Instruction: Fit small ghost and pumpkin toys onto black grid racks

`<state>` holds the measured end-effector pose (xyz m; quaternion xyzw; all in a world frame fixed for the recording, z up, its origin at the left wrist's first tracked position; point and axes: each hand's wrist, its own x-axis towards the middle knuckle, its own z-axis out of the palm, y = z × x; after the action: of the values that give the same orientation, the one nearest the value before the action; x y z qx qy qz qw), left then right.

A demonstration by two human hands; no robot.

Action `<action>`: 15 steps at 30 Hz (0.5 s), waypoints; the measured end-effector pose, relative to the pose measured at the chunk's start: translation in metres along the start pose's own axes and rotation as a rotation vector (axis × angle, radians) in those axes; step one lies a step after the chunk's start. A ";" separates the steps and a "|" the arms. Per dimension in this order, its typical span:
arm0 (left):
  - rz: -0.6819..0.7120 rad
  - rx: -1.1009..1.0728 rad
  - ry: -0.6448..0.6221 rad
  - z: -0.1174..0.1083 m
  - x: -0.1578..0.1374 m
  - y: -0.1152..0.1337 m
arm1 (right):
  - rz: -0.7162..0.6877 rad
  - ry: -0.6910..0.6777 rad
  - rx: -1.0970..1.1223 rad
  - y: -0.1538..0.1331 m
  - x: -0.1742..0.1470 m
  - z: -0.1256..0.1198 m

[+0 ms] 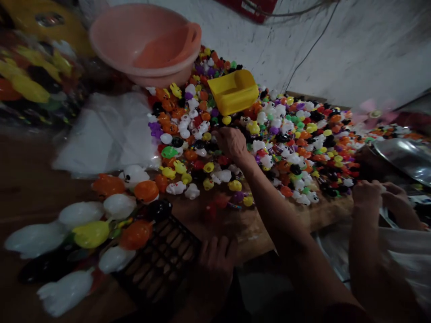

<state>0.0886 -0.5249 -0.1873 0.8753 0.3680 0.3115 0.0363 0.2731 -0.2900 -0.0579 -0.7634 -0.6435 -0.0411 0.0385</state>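
My right hand (233,144) reaches into a heap of small colourful plastic toy figures (279,121), its fingers curled closed; what they pinch is hidden. My left hand (215,264) rests low at the table's front edge, fingers laid forward beside the right corner of a black grid tray (164,255). Dim light hides part of that hand. On and beside the tray's left side lies a bunch of larger figures in white, orange, yellow and black, among them a white one (81,214). A blurred red piece (217,204) lies on the wood between my hands.
A yellow scoop (234,92) sits on the heap. Behind it stands a pink basin (114,42). Clear plastic bags (111,130) lie left of the heap. At right, another person's hands (377,193) work near a shiny metal bowl (404,157). A pink fan (373,112) stands behind.
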 end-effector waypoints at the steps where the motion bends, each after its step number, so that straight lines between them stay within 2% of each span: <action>1: 0.005 -0.007 -0.005 0.000 0.000 -0.001 | 0.017 0.032 -0.015 0.003 0.010 0.000; 3: 0.018 -0.016 -0.015 -0.001 0.001 -0.002 | -0.018 0.034 -0.033 0.007 0.029 0.004; 6: 0.031 0.003 -0.017 -0.002 0.005 -0.004 | -0.122 -0.050 -0.052 0.008 0.050 0.018; 8: 0.033 0.015 -0.021 -0.002 0.008 -0.005 | -0.127 -0.085 -0.079 0.006 0.056 0.027; 11: 0.034 0.004 -0.050 -0.005 0.011 -0.005 | -0.136 -0.057 -0.095 0.003 0.055 0.032; 15: 0.029 -0.008 -0.071 -0.012 0.013 -0.007 | -0.206 0.083 -0.023 0.008 0.030 0.023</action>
<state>0.0846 -0.5135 -0.1727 0.8909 0.3526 0.2821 0.0484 0.2859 -0.2591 -0.0772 -0.6912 -0.7160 -0.0839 0.0517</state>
